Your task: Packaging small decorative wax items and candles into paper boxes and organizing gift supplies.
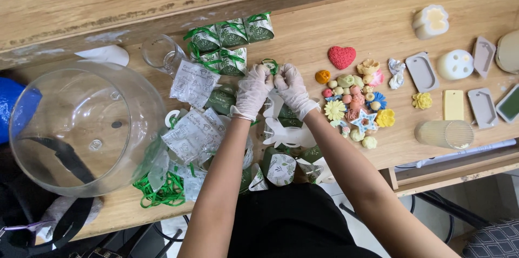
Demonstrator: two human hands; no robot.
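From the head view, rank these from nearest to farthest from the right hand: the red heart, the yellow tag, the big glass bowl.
Measured from the right hand:
1. Red heart, just to its right on the table.
2. Yellow tag, well off to the right among the moulds.
3. Big glass bowl, far left, beyond the left hand.

Green-ribboned leaf-print boxes point(232, 39); red heart point(341, 56).
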